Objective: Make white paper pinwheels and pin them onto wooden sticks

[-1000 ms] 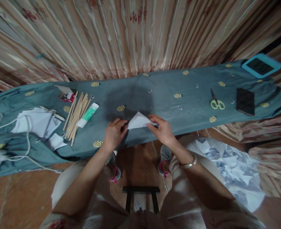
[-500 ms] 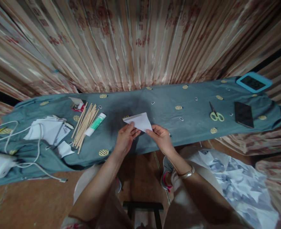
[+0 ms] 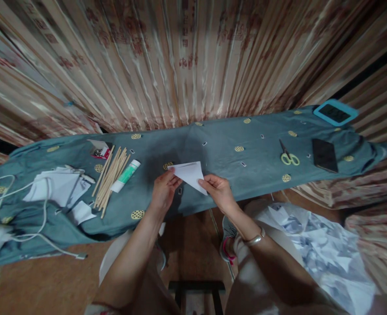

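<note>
A white sheet of folded paper [image 3: 191, 173], roughly triangular, is held up over the near part of the cloth-covered table [image 3: 219, 144]. My left hand [image 3: 164, 187] pinches its left corner between thumb and fingers. At the right edge, my right hand [image 3: 217, 189] grips the paper the same way, thumb on top. Left of my hands lie a green and white glue stick [image 3: 125, 176] and a bundle of thin wooden sticks [image 3: 110, 181].
Further left are a stack of white paper pieces [image 3: 54, 186], a small red box [image 3: 100, 149] and a white cable [image 3: 44, 218]. Scissors [image 3: 289, 157], a black phone-like slab [image 3: 325, 155] and a blue-framed clock [image 3: 335, 112] lie right. A bag of paper pieces [image 3: 325, 249] stands below.
The paper has turned a little clockwise between my hands, its right corner now pointing down. My left hand has shifted slightly left. The whole view has moved a little.
</note>
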Tool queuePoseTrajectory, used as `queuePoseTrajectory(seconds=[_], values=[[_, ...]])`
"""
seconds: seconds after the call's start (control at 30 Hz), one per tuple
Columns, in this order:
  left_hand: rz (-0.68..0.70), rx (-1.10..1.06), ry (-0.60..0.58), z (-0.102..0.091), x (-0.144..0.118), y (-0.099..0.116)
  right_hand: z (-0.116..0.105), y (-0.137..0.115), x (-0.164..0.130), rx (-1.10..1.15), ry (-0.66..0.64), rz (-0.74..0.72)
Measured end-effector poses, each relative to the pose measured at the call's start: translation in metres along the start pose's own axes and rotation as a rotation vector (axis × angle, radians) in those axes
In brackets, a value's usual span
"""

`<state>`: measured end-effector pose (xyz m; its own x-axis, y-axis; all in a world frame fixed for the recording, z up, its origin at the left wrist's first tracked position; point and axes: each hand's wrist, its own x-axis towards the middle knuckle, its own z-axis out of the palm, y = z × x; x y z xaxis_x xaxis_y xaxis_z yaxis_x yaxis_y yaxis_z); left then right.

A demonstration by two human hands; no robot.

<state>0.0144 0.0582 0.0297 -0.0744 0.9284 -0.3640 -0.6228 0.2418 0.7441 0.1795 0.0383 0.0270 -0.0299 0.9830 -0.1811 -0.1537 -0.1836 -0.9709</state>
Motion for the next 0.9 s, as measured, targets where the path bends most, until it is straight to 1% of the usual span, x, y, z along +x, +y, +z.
queuePoseTrajectory(seconds=[0.13,0.23,0.3,0.33,0.43,0.5,0.6,0.7,0.77,0.83,0.9], values=[[0.043,-0.013,0.017,0.0,0.004,0.006,-0.006,-0.005,0.001,0.033,0.068,0.003],[0.005,-0.027,-0.046,0.009,0.0,-0.001,-0.009,-0.007,0.004,0.086,0.137,-0.011],[-0.045,0.021,-0.1,0.016,-0.003,-0.01,-0.009,-0.007,0.005,0.096,0.134,-0.015],[-0.051,0.038,-0.108,0.02,-0.005,-0.014,-0.008,-0.006,0.005,0.092,0.115,-0.011],[-0.048,0.021,-0.076,0.027,-0.006,-0.022,-0.005,-0.005,0.006,0.088,0.063,0.007],[-0.048,0.016,-0.063,0.03,-0.005,-0.023,-0.006,-0.006,0.008,0.115,0.095,-0.009],[-0.067,0.116,-0.107,0.031,-0.004,-0.025,-0.015,-0.011,0.012,0.149,0.151,-0.027],[-0.086,0.24,-0.165,0.031,-0.005,-0.028,-0.025,-0.015,0.016,0.138,0.105,0.015],[-0.089,0.277,-0.173,0.03,-0.005,-0.03,-0.03,-0.016,0.017,0.106,0.066,0.03],[-0.079,0.273,-0.144,0.029,-0.004,-0.031,-0.031,-0.014,0.017,0.077,0.04,0.027],[-0.047,0.25,-0.09,0.028,-0.001,-0.029,-0.031,-0.012,0.016,0.061,0.018,0.023]])
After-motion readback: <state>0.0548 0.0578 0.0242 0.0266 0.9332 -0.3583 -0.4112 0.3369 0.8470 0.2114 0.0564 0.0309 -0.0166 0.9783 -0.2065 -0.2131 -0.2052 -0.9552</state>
